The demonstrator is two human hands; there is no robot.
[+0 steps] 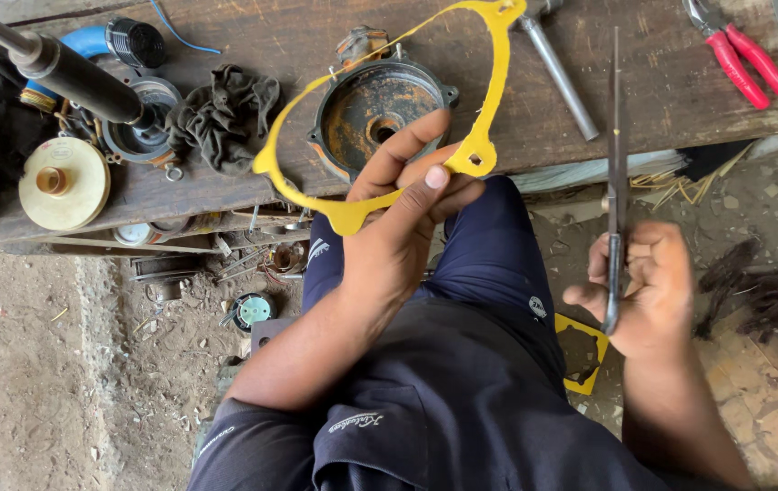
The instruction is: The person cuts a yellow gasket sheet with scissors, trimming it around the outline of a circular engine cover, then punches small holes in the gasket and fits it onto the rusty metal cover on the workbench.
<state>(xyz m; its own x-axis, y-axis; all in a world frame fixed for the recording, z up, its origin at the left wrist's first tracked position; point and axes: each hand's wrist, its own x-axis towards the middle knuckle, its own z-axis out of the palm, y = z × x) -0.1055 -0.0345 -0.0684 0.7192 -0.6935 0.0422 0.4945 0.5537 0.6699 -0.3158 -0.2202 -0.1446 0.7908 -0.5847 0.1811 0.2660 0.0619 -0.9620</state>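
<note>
my left hand point(398, 227) pinches a yellow ring gasket point(483, 109), thumb over fingers on its lower lug, held up in front of me so the ring arcs toward 12 o'clock. through the ring, on the wooden bench point(662, 82), sits a rusty round housing point(378, 111). my right hand point(648, 282), at 3 o'clock of the left, is closed round the handles of scissors point(614, 173), blades upright, slightly blurred so can't tell if blades are parted. dark rag point(224, 114) at 9 o'clock of the housing, red pliers point(742, 56) at 1 o'clock, steel rod point(560, 77) beside the ring. yellow offcut point(580, 353) by my knee.
</note>
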